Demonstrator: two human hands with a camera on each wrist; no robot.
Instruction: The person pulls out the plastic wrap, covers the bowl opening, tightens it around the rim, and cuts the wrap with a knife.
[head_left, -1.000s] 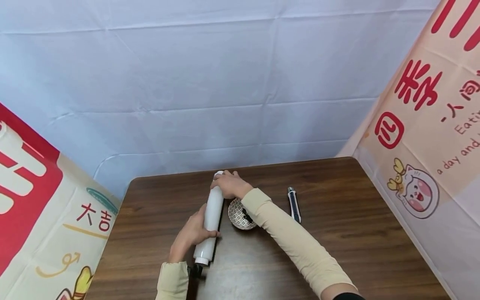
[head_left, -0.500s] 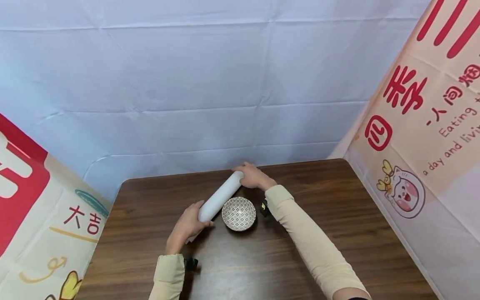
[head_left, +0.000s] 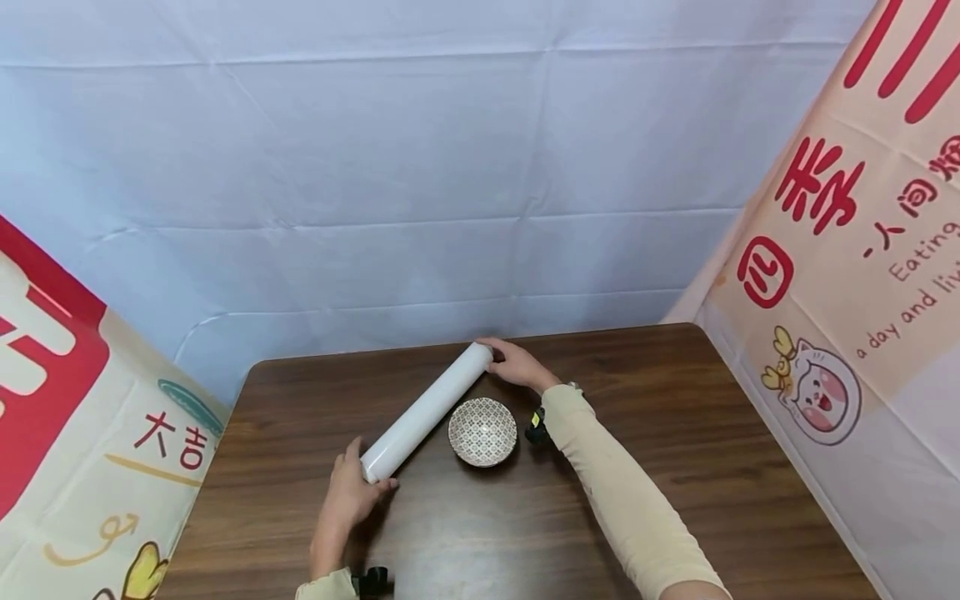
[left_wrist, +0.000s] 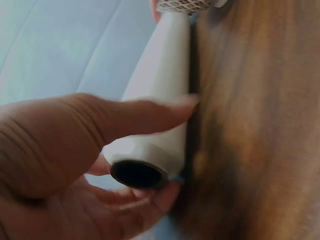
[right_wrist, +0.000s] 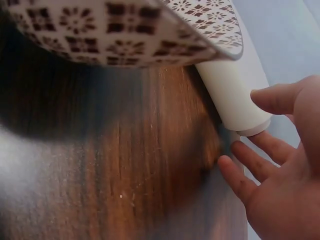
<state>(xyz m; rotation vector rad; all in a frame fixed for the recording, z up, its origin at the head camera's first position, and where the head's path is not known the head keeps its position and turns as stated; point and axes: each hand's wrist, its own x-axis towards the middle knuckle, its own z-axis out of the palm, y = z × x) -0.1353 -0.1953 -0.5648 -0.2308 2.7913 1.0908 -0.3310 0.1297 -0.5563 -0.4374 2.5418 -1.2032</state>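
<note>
A long white roll of plastic film lies diagonally on the wooden table, behind and to the left of a small patterned bowl. At its near end is my left hand, thumb on one side and bent fingers on the other. In the left wrist view the thumb crosses the roll, and the dark hollow of its core shows. At the far end my right hand has its fingers loosely spread. The right wrist view shows that thumb beside the roll's end and a finger at its rim.
The brown table ends at the back against a pale cloth wall. Printed cloths hang on the left and right. My right forearm sleeve covers part of the table.
The roll has turned from nearly upright in view to a diagonal, far end rightward. My left hand has slid to its near end. The utility knife seen earlier is out of sight.
</note>
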